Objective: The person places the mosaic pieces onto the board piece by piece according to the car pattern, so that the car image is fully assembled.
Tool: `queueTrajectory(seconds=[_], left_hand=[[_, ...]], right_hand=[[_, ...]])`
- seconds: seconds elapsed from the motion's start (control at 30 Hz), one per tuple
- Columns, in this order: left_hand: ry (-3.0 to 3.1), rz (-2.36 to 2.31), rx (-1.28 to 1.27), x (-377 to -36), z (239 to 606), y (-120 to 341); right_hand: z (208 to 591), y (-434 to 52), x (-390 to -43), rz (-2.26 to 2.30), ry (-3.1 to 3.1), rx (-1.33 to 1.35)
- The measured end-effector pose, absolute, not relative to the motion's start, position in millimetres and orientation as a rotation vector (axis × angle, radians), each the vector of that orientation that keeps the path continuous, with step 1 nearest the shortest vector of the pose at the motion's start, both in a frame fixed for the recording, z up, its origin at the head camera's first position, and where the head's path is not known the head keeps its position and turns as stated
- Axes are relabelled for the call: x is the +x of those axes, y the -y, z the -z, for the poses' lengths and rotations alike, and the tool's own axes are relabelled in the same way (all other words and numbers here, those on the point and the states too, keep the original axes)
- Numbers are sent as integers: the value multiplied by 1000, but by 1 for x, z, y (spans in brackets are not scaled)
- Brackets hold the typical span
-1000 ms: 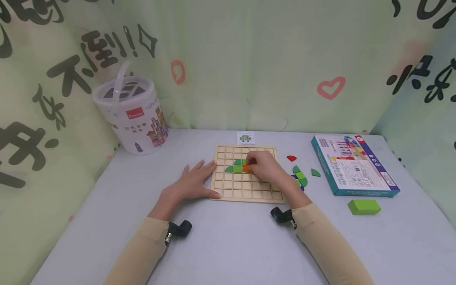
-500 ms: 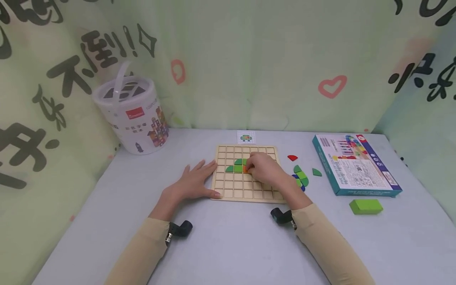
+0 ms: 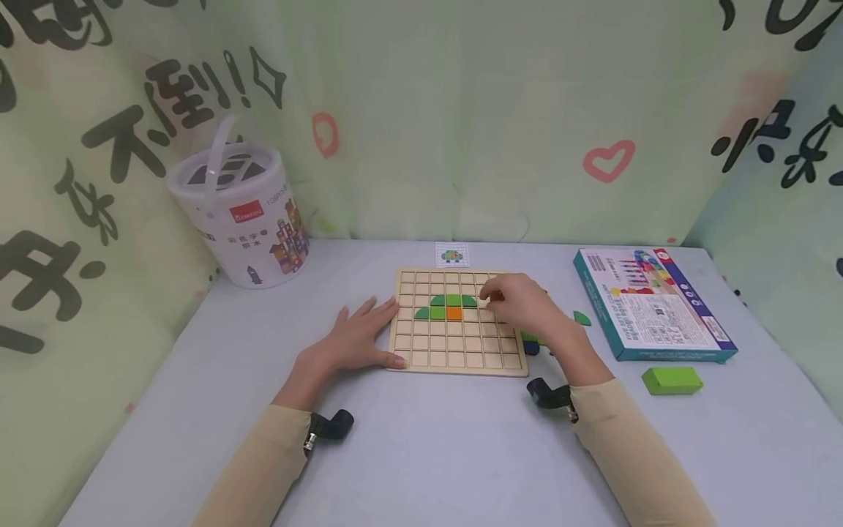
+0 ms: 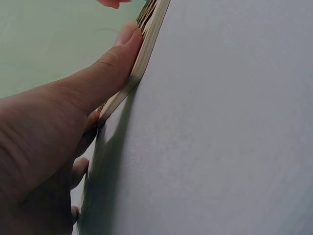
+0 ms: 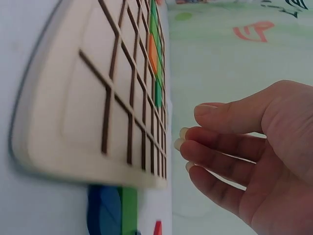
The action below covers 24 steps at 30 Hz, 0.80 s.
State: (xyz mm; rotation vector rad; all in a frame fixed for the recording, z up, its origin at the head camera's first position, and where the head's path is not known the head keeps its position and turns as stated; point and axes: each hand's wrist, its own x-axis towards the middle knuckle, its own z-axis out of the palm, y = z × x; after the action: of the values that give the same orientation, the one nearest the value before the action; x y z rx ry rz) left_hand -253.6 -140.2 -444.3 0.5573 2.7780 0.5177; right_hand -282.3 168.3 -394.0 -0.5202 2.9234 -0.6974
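A wooden grid board (image 3: 454, 351) lies flat on the grey table. In its cells sit green pieces (image 3: 452, 300) and one orange square (image 3: 454, 313). My left hand (image 3: 369, 329) lies flat on the table with straight fingers, its thumb (image 4: 112, 63) pressed against the board's edge (image 4: 146, 34). My right hand (image 3: 494, 296) hovers over the board's right side, fingers loosely curled and holding nothing; the right wrist view shows its fingertips (image 5: 188, 139) clear of the board (image 5: 88, 98). The orange square (image 5: 152, 54) shows there too.
A white lidded bucket (image 3: 233, 208) stands at back left. A small picture card (image 3: 451, 255) lies behind the board. A printed box (image 3: 652, 307) and a green block (image 3: 672, 380) are at the right. Loose green and blue pieces (image 3: 530, 340) lie by my right wrist, another green one (image 3: 582, 318) further right.
My right hand has let go of the orange square, which now sits in its cell, and has moved to the right. The left hand has stayed put.
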Motion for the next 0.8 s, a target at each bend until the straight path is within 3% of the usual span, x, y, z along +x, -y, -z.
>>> queueTrajectory(seconds=[0.33, 0.8], left_hand=[[-2782, -522, 562, -253, 443, 139], [-2773, -542, 580, -253, 441, 140]], right_hand=[[391, -216, -286, 699, -2938, -387], [410, -227, -300, 587, -2957, -161]])
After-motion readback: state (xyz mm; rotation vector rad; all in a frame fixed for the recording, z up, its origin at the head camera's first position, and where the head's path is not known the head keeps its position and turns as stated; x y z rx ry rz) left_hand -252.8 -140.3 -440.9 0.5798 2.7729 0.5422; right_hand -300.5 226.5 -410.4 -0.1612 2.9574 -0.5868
